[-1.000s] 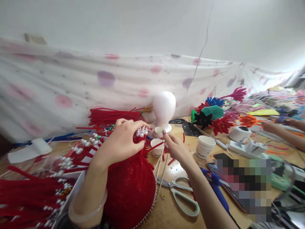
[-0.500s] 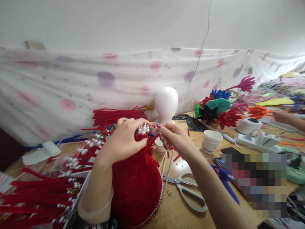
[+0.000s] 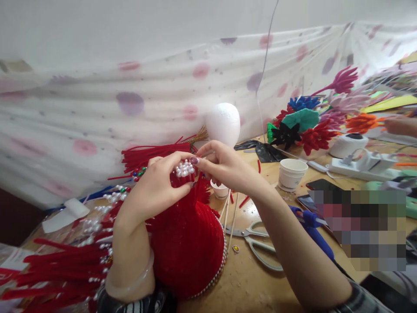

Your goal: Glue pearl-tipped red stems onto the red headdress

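1. You're in a craft workshop, your wooden worktop [image 3: 252, 284] strewn with making supplies.
2. Low in the centre of the frame, you have a pearl-edged red piece [image 3: 189, 248].
3. Bundled red stems [image 3: 148, 156] lie left of centre, beside a white foam head [image 3: 224, 121].
4. To your right: fuzzy flowers [image 3: 304, 121], scissors [image 3: 265, 254], a power strip [image 3: 358, 168].
5. Spotted plastic sheeting [image 3: 163, 98] covers your wall.

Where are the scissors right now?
In the head view, the scissors lie on the table, low and right of centre, between the red bead-edged piece and the right forearm.
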The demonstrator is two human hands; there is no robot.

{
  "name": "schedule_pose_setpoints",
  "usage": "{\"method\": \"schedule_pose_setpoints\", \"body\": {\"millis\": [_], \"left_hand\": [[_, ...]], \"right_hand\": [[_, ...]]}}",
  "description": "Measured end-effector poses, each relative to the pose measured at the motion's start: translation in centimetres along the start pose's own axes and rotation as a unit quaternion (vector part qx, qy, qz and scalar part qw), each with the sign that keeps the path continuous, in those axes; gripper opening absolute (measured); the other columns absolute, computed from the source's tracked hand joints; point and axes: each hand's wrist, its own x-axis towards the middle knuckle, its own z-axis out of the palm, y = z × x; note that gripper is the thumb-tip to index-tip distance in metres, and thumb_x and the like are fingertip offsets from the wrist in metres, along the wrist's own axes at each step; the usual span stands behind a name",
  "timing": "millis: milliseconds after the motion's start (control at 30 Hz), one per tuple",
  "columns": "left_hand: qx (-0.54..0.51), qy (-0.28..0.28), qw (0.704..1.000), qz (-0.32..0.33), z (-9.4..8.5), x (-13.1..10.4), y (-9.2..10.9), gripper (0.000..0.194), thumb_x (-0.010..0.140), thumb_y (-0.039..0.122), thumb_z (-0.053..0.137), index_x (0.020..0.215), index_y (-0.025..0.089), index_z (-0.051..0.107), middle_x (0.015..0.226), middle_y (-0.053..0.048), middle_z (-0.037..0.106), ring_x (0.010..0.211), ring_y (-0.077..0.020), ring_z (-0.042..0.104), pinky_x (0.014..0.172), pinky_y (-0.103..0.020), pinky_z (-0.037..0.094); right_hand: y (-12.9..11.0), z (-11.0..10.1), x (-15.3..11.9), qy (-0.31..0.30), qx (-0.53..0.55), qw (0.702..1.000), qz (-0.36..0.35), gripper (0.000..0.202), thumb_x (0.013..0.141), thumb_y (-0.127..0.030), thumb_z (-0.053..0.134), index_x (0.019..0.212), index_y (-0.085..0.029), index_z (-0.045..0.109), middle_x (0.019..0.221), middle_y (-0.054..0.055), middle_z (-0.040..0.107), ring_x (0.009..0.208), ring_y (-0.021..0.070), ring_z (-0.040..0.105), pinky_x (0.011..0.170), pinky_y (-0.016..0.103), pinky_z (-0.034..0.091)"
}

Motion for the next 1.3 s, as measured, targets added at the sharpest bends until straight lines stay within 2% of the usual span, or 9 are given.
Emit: {"method": "schedule_pose_setpoints", "body": {"millis": [133,300,467,667,833,933,1167,1233,1300], "left_hand": [[0.009,0.01,1.0,0.028,0.1,-0.1,0.2,0.038,0.076,0.023,0.063,0.114,0.025,0.06,0.118,-0.002,0.068,0.109,-0.0238,0.061,0.097,-0.038,0.044],[0.039,0.027,0.999,0.0,0.5,0.0,0.5,0.036,0.076,0.028,0.067,0.111,0.025,0.061,0.115,-0.002,0.069,0.11,-0.0265,0.06,0.097,-0.042,0.043],[0.032,0.03,0.999,-0.015,1.0,0.4,0.6,0.034,0.076,0.029,0.068,0.109,0.024,0.062,0.112,-0.003,0.07,0.106,-0.0269,0.061,0.096,-0.045,0.043],[-0.025,0.019,0.999,-0.014,1.3,0.4,0.8,0.036,0.078,0.022,0.065,0.113,0.025,0.06,0.114,-0.002,0.068,0.101,-0.0229,0.064,0.087,-0.037,0.05],[-0.001,0.014,1.0,-0.008,1.5,0.5,1.1,0.033,0.077,0.02,0.065,0.11,0.024,0.062,0.11,-0.002,0.07,0.099,-0.0226,0.064,0.087,-0.037,0.05],[0.003,0.012,1.0,-0.008,1.5,0.7,1.1,0.032,0.077,0.018,0.065,0.108,0.023,0.063,0.108,-0.002,0.07,0.098,-0.0219,0.065,0.086,-0.037,0.05],[-0.003,0.003,1.0,0.012,1.3,0.8,1.5,0.027,0.077,0.016,0.065,0.103,0.023,0.065,0.104,0.001,0.072,0.098,-0.0193,0.065,0.089,-0.035,0.047],[0.005,0.011,1.0,0.02,1.3,0.8,1.5,0.029,0.076,0.016,0.065,0.104,0.022,0.065,0.105,0.0,0.072,0.098,-0.0193,0.065,0.09,-0.035,0.046],[0.013,0.017,1.0,0.022,1.3,0.8,1.4,0.029,0.076,0.016,0.064,0.104,0.021,0.065,0.105,-0.001,0.072,0.098,-0.0199,0.065,0.089,-0.035,0.046]], "right_hand": [[0.3,0.1,0.2,-0.01,-0.017,0.999,-0.028,0.025,0.09,-0.04,0.054,0.092,-0.016,0.058,0.073,0.0,0.061,0.061,0.0094,0.053,0.054,0.023,0.038],[0.2,-0.1,0.3,-0.02,-0.064,0.995,-0.07,0.022,0.093,-0.034,0.05,0.092,-0.014,0.06,0.069,-0.001,0.059,0.061,0.0097,0.052,0.056,0.023,0.034],[-0.1,-0.4,0.3,-0.022,-0.111,0.992,-0.059,0.02,0.094,-0.029,0.049,0.096,-0.013,0.062,0.074,0.0,0.062,0.063,0.0105,0.051,0.056,0.024,0.034],[-0.5,-1.5,0.1,-0.046,-0.13,0.989,-0.047,0.02,0.094,-0.026,0.047,0.092,-0.015,0.064,0.073,0.001,0.064,0.06,0.0107,0.052,0.053,0.023,0.033],[-0.1,-2.2,0.2,-0.059,-0.129,0.989,-0.052,0.015,0.088,-0.012,0.05,0.09,-0.015,0.065,0.069,0.001,0.065,0.058,0.0105,0.054,0.051,0.022,0.033],[-0.1,-2.3,-0.1,-0.045,-0.164,0.983,-0.064,0.016,0.087,-0.012,0.052,0.091,-0.015,0.067,0.071,0.001,0.065,0.059,0.0107,0.053,0.053,0.022,0.033],[-1.6,-4.6,-4.1,0.035,-0.23,0.972,0.013,0.014,0.088,-0.028,0.055,0.087,-0.02,0.067,0.061,-0.003,0.059,0.053,0.0107,0.048,0.051,0.023,0.031],[-0.9,-4.9,-5.7,0.02,-0.248,0.968,0.045,0.018,0.089,-0.033,0.053,0.084,-0.021,0.066,0.061,-0.003,0.059,0.053,0.0115,0.049,0.05,0.024,0.031],[0.5,-4.4,-7.1,-0.031,-0.273,0.958,0.083,0.023,0.091,-0.035,0.05,0.081,-0.021,0.064,0.065,-0.001,0.062,0.056,0.0131,0.052,0.051,0.024,0.031]]}}
